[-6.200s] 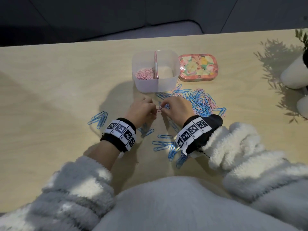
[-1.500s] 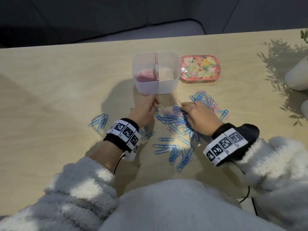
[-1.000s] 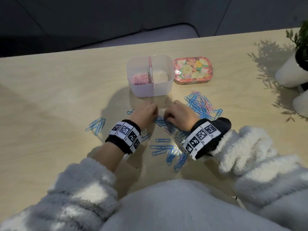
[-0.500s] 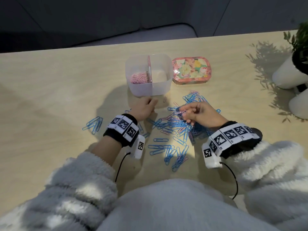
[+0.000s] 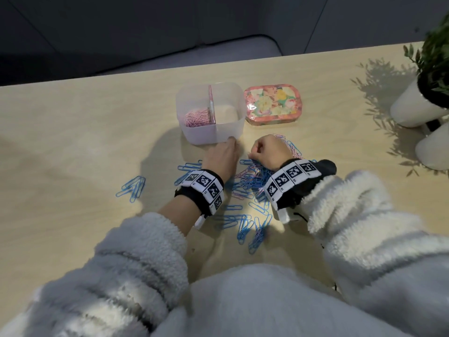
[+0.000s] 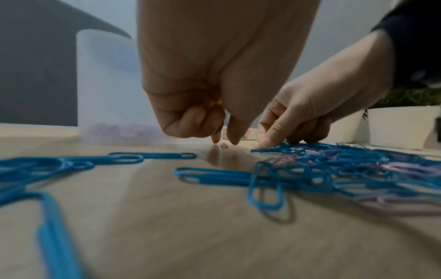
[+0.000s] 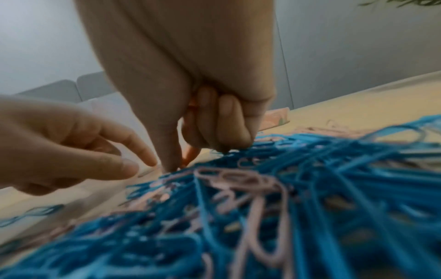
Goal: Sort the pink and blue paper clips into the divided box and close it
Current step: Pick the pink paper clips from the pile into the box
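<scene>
The clear divided box (image 5: 233, 128) stands open, with pink clips (image 5: 195, 117) in its left half and its right half bare. Its floral lid (image 5: 272, 103) lies just to the right. A mixed pile of blue and pink clips (image 5: 250, 182) covers the table before me. My left hand (image 5: 230, 142) hovers by the box's front wall, forefinger and thumb apart and pointing down (image 6: 224, 138), holding nothing I can see. My right hand (image 5: 252, 154) is curled, and its thumb and forefinger (image 7: 177, 164) pinch at a clip on the pile's far edge; the clip's colour is hidden.
A few blue clips (image 5: 132, 188) lie apart at the left, and more are strewn near my body (image 5: 255, 224). Two white plant pots (image 5: 413, 105) stand at the right edge. A dark sofa sits beyond the table's far edge.
My right hand has moved left and further from me to the pile's far edge, and it has curled tighter. My left hand has shifted slightly right, closer to the box's front wall.
</scene>
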Available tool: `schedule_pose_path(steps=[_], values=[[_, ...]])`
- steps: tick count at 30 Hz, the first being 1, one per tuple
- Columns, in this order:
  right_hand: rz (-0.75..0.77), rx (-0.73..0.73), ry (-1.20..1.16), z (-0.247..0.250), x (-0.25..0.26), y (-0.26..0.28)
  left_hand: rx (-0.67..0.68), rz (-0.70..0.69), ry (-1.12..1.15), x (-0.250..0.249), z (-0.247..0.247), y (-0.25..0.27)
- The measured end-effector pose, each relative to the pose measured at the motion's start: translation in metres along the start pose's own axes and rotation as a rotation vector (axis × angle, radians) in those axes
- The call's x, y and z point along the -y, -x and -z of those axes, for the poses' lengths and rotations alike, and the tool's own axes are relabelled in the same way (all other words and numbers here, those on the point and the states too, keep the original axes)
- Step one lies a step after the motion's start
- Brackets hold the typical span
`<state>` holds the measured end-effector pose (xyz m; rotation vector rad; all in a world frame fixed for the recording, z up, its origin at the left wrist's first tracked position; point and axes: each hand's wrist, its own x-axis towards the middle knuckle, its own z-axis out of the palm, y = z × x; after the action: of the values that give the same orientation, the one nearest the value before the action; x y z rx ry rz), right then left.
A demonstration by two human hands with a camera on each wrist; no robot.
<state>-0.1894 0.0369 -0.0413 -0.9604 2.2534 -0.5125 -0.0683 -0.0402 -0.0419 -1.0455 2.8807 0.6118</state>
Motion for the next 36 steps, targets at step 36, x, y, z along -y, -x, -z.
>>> schedule_pose_path(steps=[36], values=[[0.02,-0.023,-0.57,0.024,-0.016,0.03,0.226,0.123,0.65,0.024,0.026,0.003]])
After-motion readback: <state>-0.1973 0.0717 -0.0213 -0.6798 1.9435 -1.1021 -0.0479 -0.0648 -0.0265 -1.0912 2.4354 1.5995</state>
